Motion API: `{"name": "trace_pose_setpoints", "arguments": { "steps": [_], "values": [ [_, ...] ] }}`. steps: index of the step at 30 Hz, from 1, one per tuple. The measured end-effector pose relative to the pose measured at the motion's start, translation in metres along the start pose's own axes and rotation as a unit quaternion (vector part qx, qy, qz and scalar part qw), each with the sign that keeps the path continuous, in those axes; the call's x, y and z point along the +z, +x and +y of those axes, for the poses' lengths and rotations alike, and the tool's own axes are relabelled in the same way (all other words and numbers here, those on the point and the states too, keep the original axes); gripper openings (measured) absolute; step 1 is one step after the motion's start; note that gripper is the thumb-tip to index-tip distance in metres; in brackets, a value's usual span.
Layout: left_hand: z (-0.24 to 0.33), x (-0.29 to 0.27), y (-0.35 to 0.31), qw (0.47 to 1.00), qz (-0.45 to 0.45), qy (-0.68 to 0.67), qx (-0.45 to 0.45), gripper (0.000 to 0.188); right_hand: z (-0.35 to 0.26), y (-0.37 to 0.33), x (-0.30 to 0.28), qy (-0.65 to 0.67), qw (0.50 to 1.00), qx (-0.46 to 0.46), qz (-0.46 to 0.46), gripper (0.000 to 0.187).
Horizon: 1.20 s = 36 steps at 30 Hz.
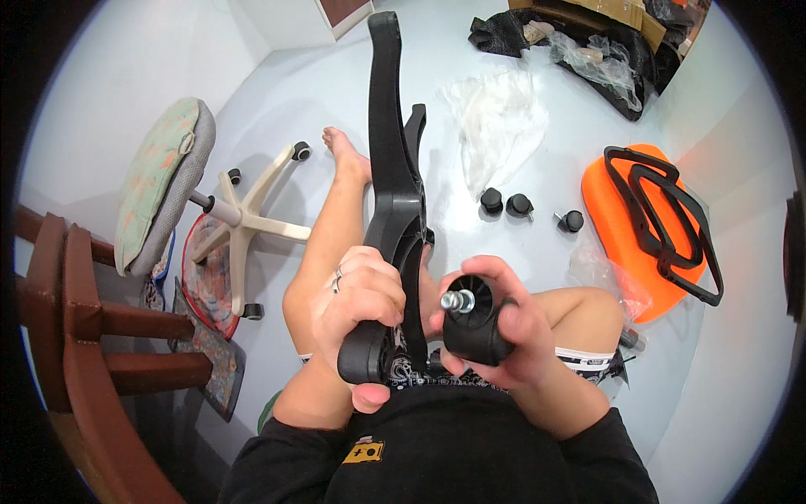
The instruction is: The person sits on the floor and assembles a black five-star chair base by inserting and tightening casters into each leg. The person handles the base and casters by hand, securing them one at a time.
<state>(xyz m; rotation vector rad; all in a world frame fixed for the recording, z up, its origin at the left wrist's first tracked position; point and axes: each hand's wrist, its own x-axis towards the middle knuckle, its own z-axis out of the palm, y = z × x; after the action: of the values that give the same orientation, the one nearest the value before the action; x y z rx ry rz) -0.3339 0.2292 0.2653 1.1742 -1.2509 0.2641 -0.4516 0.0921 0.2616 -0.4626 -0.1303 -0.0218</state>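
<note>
My left hand (pixel 363 294) wraps round one leg of a black star-shaped chair base (pixel 397 202), which stands on edge between my legs. Its longest visible leg points away from me, and part of the base is hidden behind the near legs. In my right hand (pixel 512 323) is a black caster wheel (pixel 480 323), gripped between thumb and fingers. The caster's metal stem (pixel 457 301) points left toward the base, apart from it. Three loose casters (pixel 520 206) lie on the floor beyond my right hand.
An orange seat cushion (pixel 598 197) lies at right with black armrest frames (pixel 663 210) on it. White plastic sheeting (pixel 495 118) is farther off, before a cardboard box (pixel 613 12). At left are a swivel chair (pixel 243 214) with a pale base and brown wooden furniture (pixel 84 319).
</note>
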Motion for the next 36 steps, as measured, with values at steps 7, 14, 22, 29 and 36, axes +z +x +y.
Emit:
{"name": "trace_pose_setpoints", "arguments": {
  "steps": [7,14,22,29,36],
  "values": [
    [0.007,0.001,0.005,1.0,-0.014,0.001,0.001,0.065,-0.002,0.011,-0.007,-0.565,0.554,-0.597,-0.128,0.035],
    [0.013,-0.006,0.01,0.996,-0.084,-0.027,0.008,0.045,-0.022,0.014,-0.006,-0.69,0.401,-0.566,-0.204,0.031],
    [0.015,-0.01,0.011,0.994,-0.101,-0.029,-0.002,0.041,-0.019,0.011,-0.002,-0.7,0.431,-0.532,-0.202,0.031],
    [0.014,-0.01,0.01,0.995,-0.088,-0.035,-0.003,0.041,-0.019,0.011,0.002,-0.697,0.464,-0.507,-0.205,0.033],
    [0.012,-0.01,0.011,0.997,-0.075,-0.026,0.011,0.04,-0.014,0.016,0.004,-0.684,0.448,-0.537,-0.206,0.034]
  ]
}}
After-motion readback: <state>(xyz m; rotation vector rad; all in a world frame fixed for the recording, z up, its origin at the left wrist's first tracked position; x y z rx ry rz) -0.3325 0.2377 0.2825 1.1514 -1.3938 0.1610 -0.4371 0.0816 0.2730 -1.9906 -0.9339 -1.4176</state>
